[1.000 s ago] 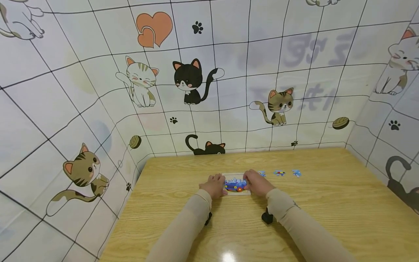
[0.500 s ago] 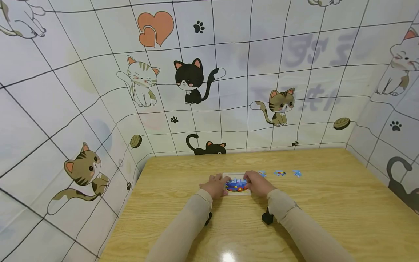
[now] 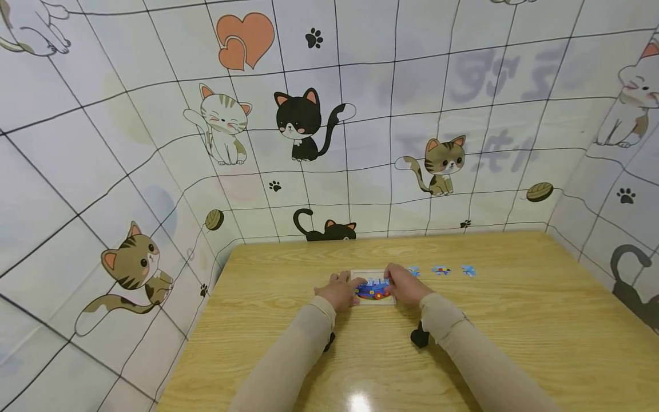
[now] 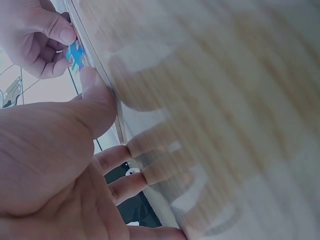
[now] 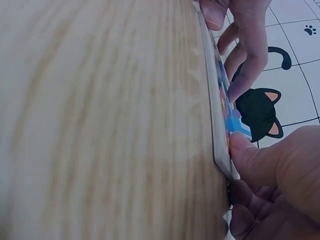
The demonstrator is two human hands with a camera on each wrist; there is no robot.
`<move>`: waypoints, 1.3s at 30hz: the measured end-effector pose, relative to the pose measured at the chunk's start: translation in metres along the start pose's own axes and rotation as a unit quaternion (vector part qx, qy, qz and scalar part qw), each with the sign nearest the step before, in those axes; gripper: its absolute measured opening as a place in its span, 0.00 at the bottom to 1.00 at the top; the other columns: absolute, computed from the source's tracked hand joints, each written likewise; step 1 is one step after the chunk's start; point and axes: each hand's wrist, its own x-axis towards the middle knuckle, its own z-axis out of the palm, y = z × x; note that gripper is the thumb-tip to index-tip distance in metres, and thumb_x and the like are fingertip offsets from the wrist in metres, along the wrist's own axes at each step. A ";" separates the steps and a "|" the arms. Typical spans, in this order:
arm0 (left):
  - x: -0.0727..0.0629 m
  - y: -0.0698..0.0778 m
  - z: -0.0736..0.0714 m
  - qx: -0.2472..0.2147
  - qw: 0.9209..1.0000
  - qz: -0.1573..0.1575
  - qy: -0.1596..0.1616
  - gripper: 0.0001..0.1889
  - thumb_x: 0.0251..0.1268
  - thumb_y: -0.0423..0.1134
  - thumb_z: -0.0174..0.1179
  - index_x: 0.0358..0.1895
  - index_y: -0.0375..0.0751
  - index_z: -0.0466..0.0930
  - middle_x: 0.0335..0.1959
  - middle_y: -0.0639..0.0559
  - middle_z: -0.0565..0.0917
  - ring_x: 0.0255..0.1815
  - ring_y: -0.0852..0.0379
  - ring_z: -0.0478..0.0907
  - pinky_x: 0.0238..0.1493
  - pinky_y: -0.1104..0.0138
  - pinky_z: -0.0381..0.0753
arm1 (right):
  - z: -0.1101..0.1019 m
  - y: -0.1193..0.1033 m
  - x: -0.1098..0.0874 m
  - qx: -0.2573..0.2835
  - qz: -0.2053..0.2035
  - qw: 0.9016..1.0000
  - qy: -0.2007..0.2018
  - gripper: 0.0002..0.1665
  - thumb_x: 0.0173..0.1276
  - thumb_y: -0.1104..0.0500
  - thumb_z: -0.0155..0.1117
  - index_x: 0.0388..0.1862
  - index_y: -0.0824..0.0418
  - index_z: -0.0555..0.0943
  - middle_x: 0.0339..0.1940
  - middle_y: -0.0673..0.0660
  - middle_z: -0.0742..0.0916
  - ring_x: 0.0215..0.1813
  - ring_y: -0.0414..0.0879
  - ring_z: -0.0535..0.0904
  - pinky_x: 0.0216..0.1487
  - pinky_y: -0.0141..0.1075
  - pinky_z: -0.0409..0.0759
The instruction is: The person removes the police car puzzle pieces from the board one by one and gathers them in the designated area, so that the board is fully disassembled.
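Note:
A small jigsaw puzzle (image 3: pixel 372 293) with a blue-and-red boat picture lies in a pale frame on the wooden table, between both hands. My left hand (image 3: pixel 337 293) rests at the puzzle's left side; its index finger reaches over the picture, and its thumb touches the near edge of the frame. In the left wrist view its other fingers are spread and touch the table. At the puzzle's right side my right hand (image 3: pixel 405 286) pinches a blue puzzle piece (image 4: pixel 76 54) between thumb and fingers. That piece (image 5: pixel 237 125) looks tilted against the frame; its outer part is hidden by the fingers.
Three loose puzzle pieces lie in a row right of the frame: one (image 3: pixel 414 272) partly behind the right hand, one (image 3: pixel 441 270) in the middle, one (image 3: pixel 468 270) farthest right. A cloth wall (image 3: pixel 370 143) printed with cats surrounds the table (image 3: pixel 515 309) at the back and sides.
My left index finger has stretched out rightward over the boat picture. The right hand stays at the puzzle's right side with little movement. The head view has shifted slightly.

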 end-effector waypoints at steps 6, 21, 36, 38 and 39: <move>0.000 0.000 -0.001 0.003 1.000 -0.002 -0.003 0.30 0.74 0.56 0.55 0.76 0.81 0.58 0.79 0.54 0.57 0.75 0.46 0.58 0.54 0.27 0.71 | -0.003 -0.001 0.004 0.002 0.014 1.000 -0.013 0.10 0.71 0.71 0.65 0.47 0.68 0.74 0.37 0.56 0.77 0.38 0.47 0.72 0.42 0.42 0.74; 0.000 0.000 -0.001 -0.009 1.000 -0.008 -0.011 0.31 0.73 0.55 0.56 0.76 0.79 0.59 0.80 0.54 0.56 0.77 0.45 0.56 0.54 0.26 0.69 | -0.013 0.005 0.000 -0.062 -0.058 0.996 -0.032 0.15 0.72 0.69 0.64 0.55 0.72 0.82 0.47 0.61 0.82 0.44 0.49 0.81 0.46 0.44 0.82; 0.002 -0.001 0.003 0.011 1.000 -0.008 -0.006 0.31 0.73 0.58 0.54 0.76 0.81 0.57 0.81 0.54 0.56 0.77 0.45 0.57 0.53 0.28 0.72 | -0.013 0.006 0.004 -0.118 -0.082 0.989 -0.043 0.17 0.71 0.67 0.67 0.57 0.71 0.83 0.47 0.60 0.83 0.44 0.49 0.82 0.47 0.42 0.83; 0.003 -0.001 0.004 0.016 1.000 -0.008 -0.007 0.31 0.73 0.58 0.53 0.77 0.82 0.56 0.81 0.54 0.55 0.77 0.45 0.57 0.53 0.28 0.72 | -0.013 0.007 0.005 -0.125 -0.087 0.987 -0.044 0.17 0.71 0.67 0.67 0.58 0.71 0.83 0.47 0.60 0.83 0.43 0.47 0.81 0.45 0.40 0.83; 0.003 -0.001 0.004 0.017 1.000 -0.008 -0.007 0.31 0.73 0.58 0.53 0.77 0.81 0.56 0.81 0.54 0.55 0.77 0.45 0.56 0.53 0.28 0.72 | -0.013 0.007 0.005 -0.126 -0.088 0.987 -0.044 0.18 0.71 0.67 0.66 0.58 0.71 0.83 0.47 0.60 0.83 0.41 0.46 0.81 0.43 0.39 0.83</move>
